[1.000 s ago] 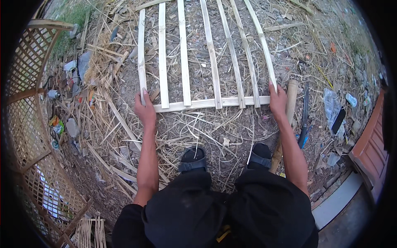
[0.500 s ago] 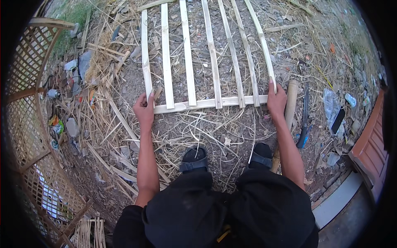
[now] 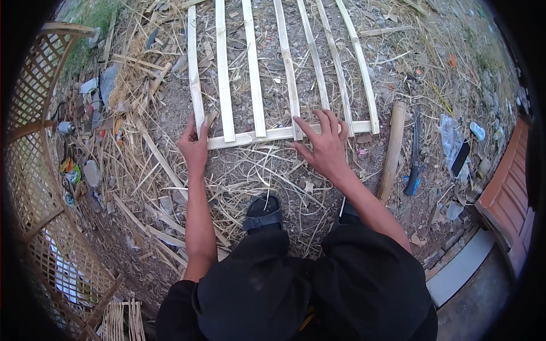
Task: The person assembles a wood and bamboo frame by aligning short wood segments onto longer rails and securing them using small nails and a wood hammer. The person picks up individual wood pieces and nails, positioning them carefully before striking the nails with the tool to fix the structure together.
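Several pale bamboo strips (image 3: 254, 74) lie lengthwise on the ground, their near ends resting across a crosswise bamboo strip (image 3: 244, 138). At the near left corner, my left hand (image 3: 193, 149) is closed on the end of the leftmost bamboo strip (image 3: 194, 68). My right hand (image 3: 327, 149) is over the crosswise strip, right of the middle, with fingers and thumb spread. Its index fingertip and thumb are beside the end of a middle strip (image 3: 288, 74); whether they touch it I cannot tell. Part of the crosswise strip is hidden under this hand.
A thick bamboo pole (image 3: 392, 150) and a long dark-bladed knife (image 3: 416, 150) lie to the right. Woven lattice (image 3: 40, 187) stands along the left. Bamboo shavings (image 3: 244, 170) and litter cover the ground around my sandals (image 3: 263, 215). A reddish-brown panel (image 3: 509, 187) stands at far right.
My right hand has let go of the rightmost strip's end and moved left to the middle strips, its fingers now spread. My left hand stays at the left corner.
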Demonstrator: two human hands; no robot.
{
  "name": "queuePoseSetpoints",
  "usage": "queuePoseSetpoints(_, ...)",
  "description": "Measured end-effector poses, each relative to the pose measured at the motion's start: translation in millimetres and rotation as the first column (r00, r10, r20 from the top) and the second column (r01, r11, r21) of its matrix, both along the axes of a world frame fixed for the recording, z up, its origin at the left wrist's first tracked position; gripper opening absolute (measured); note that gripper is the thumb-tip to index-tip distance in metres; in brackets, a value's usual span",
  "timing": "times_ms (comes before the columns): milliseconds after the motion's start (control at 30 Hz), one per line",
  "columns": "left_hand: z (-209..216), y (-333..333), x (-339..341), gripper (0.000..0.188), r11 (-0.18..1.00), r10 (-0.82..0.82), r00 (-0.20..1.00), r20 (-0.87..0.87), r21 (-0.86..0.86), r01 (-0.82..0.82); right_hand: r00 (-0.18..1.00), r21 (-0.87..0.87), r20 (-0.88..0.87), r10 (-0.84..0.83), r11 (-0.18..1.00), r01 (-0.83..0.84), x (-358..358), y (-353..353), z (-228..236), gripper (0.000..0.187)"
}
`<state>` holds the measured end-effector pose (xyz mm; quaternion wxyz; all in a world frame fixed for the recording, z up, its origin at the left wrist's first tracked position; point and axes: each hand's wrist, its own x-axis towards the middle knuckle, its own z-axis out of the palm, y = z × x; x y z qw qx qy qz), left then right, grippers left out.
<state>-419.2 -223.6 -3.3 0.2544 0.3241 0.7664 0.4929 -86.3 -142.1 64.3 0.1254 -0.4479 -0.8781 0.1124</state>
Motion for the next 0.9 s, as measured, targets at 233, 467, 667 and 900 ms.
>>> queuePoseSetpoints(233, -3, -6, -5, 0.051, 0.999, 0.03, 0.985, -0.167, -0.008, -0.032, 0.996, -0.068, 0.008, 0.086, 0.994, -0.086, -7, 3, -8, 0.047)
queuePoseSetpoints(467, -5, 2, 5, 0.047, 0.99, 0.077, 0.985, -0.154, 0.125, -0.057, 0.999, -0.016, -0.022, 0.04, 0.999, -0.04, -10, -4, -12, 0.045)
queuePoseSetpoints(667, 12, -4, 8, 0.049, 0.999, 0.028, 0.957, -0.289, -0.03, -0.038, 0.998, -0.039, -0.025, 0.059, 0.997, -0.06, -37, -17, 8, 0.05)
queuePoseSetpoints(900, 16, -6, 10, 0.049, 0.993, -0.032, 0.936, -0.35, -0.118, -0.01, 0.96, -0.016, -0.016, 0.281, 0.96, -0.281, -60, -3, -16, 0.058)
